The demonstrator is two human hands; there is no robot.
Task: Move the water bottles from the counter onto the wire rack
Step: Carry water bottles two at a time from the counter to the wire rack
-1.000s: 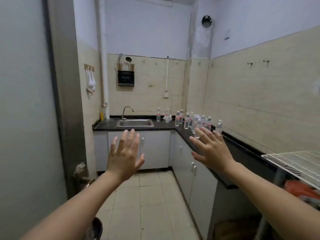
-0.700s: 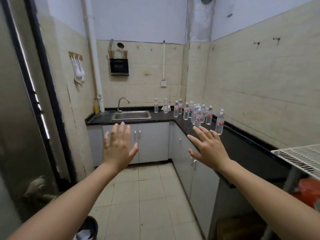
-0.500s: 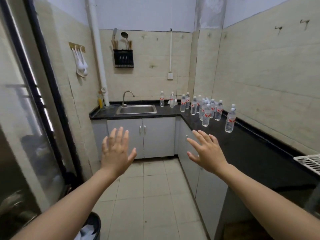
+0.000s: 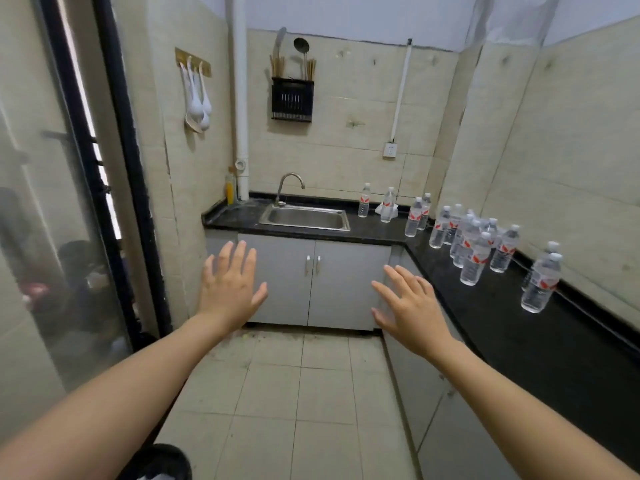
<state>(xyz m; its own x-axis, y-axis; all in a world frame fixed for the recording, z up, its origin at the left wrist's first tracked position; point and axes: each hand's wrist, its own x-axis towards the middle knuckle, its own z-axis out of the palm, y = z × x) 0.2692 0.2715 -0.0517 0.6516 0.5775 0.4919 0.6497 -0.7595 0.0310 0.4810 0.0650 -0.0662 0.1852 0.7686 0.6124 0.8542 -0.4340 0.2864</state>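
Several clear water bottles with red labels stand upright on the black counter [image 4: 502, 327]. The nearest bottle [image 4: 541, 283] is at the right; a cluster [image 4: 474, 252] stands further back near the corner, and two bottles [image 4: 364, 200] stand beside the sink. My left hand [image 4: 230, 284] is held out flat with fingers apart, in front of the cabinet doors. My right hand [image 4: 410, 308] is also spread and holds nothing, just left of the counter's front edge. The wire rack is out of view.
A steel sink [image 4: 306, 218] with a tap sits in the back counter. Grey cabinets [image 4: 313, 282] run below. A glass door with a black frame [image 4: 114, 168] lines the left side. A dark bin [image 4: 162, 462] stands on the tiled floor at the bottom.
The view has moved forward into the kitchen and turned left; the wire rack has slipped out at the right. Both hands stay spread in front of me, lower against the cabinets.
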